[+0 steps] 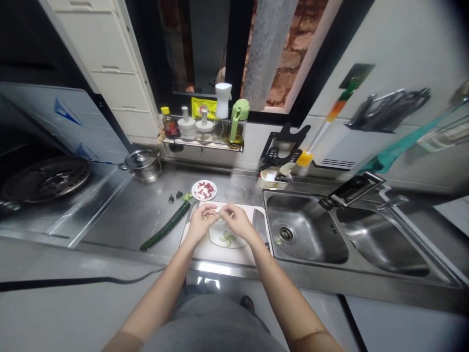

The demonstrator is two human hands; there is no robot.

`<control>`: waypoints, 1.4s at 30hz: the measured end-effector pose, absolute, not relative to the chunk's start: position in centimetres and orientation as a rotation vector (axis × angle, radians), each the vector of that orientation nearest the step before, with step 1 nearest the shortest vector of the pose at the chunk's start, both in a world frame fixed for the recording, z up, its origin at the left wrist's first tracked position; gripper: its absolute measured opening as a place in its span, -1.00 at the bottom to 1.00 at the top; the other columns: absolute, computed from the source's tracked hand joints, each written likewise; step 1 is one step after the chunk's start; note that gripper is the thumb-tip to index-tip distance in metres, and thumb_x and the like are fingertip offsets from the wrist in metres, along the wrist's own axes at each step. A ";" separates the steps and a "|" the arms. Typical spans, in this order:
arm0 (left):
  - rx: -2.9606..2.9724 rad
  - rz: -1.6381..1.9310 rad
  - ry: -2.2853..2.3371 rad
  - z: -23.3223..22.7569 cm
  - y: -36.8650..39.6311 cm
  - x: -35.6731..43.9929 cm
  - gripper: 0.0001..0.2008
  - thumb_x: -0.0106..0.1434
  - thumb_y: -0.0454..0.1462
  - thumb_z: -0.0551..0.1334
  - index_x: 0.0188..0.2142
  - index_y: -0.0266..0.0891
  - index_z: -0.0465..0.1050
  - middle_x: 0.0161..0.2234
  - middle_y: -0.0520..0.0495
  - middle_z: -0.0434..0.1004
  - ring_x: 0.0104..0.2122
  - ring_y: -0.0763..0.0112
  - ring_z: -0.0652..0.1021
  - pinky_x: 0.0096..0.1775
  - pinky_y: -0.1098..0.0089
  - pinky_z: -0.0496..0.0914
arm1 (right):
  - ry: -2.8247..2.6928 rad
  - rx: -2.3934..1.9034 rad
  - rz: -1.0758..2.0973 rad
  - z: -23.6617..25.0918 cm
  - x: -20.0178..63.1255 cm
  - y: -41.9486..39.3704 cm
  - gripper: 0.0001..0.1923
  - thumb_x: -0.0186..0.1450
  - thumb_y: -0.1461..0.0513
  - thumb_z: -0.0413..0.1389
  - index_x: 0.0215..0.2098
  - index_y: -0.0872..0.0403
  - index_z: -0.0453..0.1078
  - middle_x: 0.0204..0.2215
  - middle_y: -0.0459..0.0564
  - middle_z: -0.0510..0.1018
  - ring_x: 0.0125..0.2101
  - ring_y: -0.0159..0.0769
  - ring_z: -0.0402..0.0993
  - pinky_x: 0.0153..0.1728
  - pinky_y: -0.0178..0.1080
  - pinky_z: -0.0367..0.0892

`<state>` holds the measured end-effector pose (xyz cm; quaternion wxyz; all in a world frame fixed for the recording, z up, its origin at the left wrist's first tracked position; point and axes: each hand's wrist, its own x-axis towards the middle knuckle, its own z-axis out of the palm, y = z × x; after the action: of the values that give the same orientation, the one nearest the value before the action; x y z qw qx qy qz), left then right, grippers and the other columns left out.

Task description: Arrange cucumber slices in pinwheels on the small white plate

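Both hands, left hand (201,222) and right hand (236,220), pinch a small pale piece (220,210) above plate (216,237); slippery, could drop onto cutting board (220,254).

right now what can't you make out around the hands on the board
- Head view: what the left hand and right hand pinch between them; too small, fingers cover it.
- How full the plate is; the hands hide its far part, only a few cucumber slices show.
- The board near edge, washed out by glare.
- The red bits on the small dish; too small to identify.
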<state>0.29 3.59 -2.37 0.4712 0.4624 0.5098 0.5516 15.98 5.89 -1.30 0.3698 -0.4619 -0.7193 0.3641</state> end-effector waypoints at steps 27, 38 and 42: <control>0.662 1.154 1.089 -2.1 4.3 0.2 -0.65 -0.14 -0.16 0.48 -0.36 -0.28 0.55 -0.45 0.02 0.52 -0.54 0.62 0.38 -0.57 0.56 0.08 | -1.963 -1.089 0.582 -1.4 16.4 5.1 -0.79 0.40 0.19 -0.01 -0.31 0.04 0.44 -0.29 0.01 0.57 -0.20 -0.20 0.40 -0.03 -0.13 0.24; 0.945 1.321 1.220 -2.1 5.0 -0.1 -0.66 -0.15 -0.15 0.48 -0.37 -0.28 0.59 -0.39 -0.08 0.62 -0.35 0.33 0.56 -0.27 0.39 0.40 | -2.034 -1.084 0.559 -1.6 16.5 5.4 -0.80 0.39 0.18 0.01 -0.31 0.03 0.43 -0.31 0.02 0.55 -0.23 -0.19 0.39 -0.08 -0.13 0.25; 1.016 1.350 1.261 -2.4 5.2 -0.2 -0.66 -0.13 -0.16 0.48 -0.35 -0.28 0.58 -0.44 -0.03 0.59 -0.38 0.36 0.56 -0.27 0.39 0.41 | -2.047 -1.088 0.593 -1.3 16.3 5.7 -0.77 0.39 0.18 0.00 -0.37 0.03 0.43 -0.35 0.00 0.54 -0.25 -0.21 0.39 -0.09 -0.15 0.25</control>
<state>-0.25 5.17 -2.36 0.4941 0.4190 0.5201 0.5566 16.35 5.70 -1.34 0.3656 -0.4232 -0.7963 0.2305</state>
